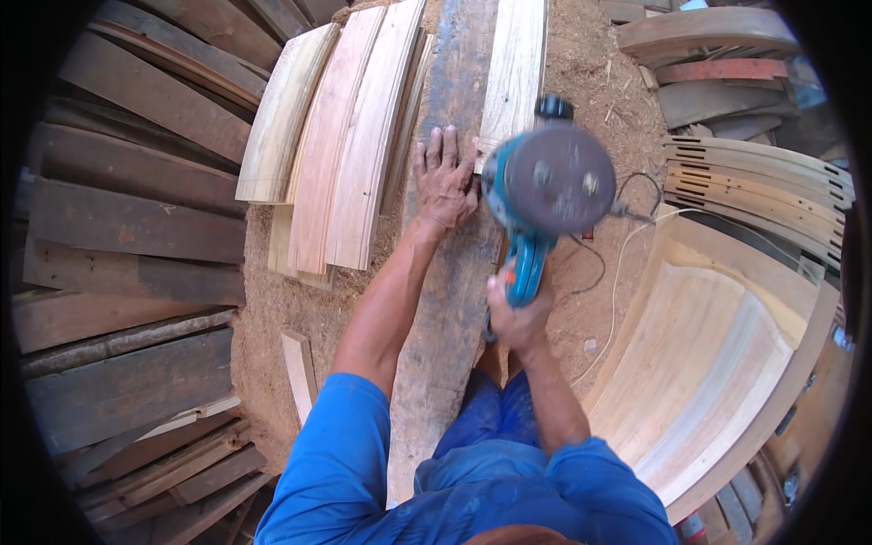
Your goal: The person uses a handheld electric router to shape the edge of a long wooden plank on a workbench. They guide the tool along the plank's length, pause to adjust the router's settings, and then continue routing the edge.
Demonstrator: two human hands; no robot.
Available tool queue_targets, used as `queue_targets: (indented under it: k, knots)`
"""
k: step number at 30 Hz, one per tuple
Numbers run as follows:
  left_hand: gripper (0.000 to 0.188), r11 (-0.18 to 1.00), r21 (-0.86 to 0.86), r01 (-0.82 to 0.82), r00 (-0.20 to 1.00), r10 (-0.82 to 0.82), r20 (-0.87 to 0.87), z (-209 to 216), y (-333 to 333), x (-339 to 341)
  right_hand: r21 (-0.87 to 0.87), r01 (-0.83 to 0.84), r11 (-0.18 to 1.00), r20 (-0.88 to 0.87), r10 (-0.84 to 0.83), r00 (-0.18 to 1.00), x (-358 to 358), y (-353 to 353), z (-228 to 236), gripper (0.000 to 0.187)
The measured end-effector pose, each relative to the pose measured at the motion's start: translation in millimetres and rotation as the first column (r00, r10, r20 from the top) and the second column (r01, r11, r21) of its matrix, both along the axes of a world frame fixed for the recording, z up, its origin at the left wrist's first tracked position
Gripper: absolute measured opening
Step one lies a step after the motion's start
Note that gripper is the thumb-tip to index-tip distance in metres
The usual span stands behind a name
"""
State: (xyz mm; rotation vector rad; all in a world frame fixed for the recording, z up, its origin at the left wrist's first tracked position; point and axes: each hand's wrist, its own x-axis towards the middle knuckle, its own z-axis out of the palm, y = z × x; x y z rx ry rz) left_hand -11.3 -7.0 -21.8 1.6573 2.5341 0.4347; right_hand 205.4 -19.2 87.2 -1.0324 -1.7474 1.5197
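My right hand (522,313) is wrapped round the handle of a teal power tool (529,263). The tool carries a large round brown disc (561,177) and a black knob (553,107); it is raised over the bench and partly blurred. Palm down, my left hand (445,188) lies on the long weathered bench plank (436,300), fingers spread. Its thumb is beside the near end of a pale wooden board (514,68) lying along the plank. The tool hides part of that board's end; whether the thumb touches it I cannot tell.
Several pale moulded boards (350,136) are stacked left of the bench. Dark planks (136,218) line the left side. A curved wooden panel (708,363) and slotted curved pieces (763,186) are at the right. A cord (627,263) runs over the sawdust (599,100).
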Motion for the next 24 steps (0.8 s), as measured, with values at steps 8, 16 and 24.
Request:
queue_targets:
  k: [8,16,24]
  knots:
    - [0.064,1.0,-0.007,0.021,1.0,-0.021,0.003,3,-2,1,-0.06,0.011,0.998,-0.011,-0.012,1.0,-3,-7,7,0.02]
    - [0.065,0.999,0.053,0.009,0.999,-0.011,0.044,11,1,6,0.033,0.111,0.993,-0.006,-0.111,0.994,-50,67,1,0.025]
    - [0.064,0.998,-0.055,0.002,0.991,0.005,0.132,31,-1,5,0.077,0.115,0.99,-0.032,-0.113,0.993,-105,158,-6,0.026]
